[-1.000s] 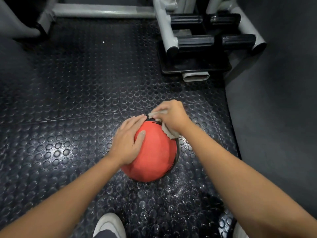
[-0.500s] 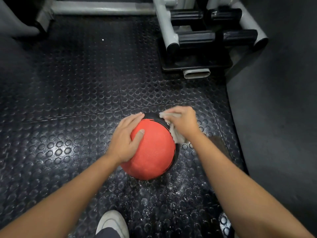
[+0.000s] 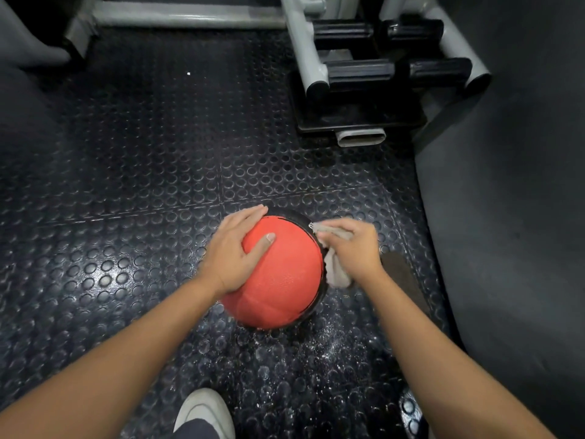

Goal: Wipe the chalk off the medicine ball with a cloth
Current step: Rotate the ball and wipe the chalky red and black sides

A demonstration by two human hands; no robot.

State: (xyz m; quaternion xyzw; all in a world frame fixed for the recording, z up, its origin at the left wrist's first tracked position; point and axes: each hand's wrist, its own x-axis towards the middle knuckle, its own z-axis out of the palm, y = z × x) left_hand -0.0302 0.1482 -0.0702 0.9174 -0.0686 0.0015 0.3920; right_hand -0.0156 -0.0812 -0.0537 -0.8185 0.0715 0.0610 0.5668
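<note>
Red rubber with a black band round its far side, the medicine ball (image 3: 278,280) sits on the studded black floor mat (image 3: 142,185), right in front of the person bent over it. The left hand (image 3: 234,251) lies flat on the ball's upper left, fingers straight and close together reaching over the top, thumb (image 3: 262,245) stretched across the red surface; it grasps nothing, only presses. The right hand (image 3: 354,248) is at the ball's right edge, fingers curled round a bunched pale cloth (image 3: 337,270), which it holds against the black band; a loose end of the cloth hangs below the wrist, beside the ball. White chalk dust (image 3: 332,343) speckles the mat on the near side and to the right of the ball. A white shoe (image 3: 205,410) shows at the bottom edge. Further back stands a grey metal rack (image 3: 357,74) with black bars, well apart from the ball.
</note>
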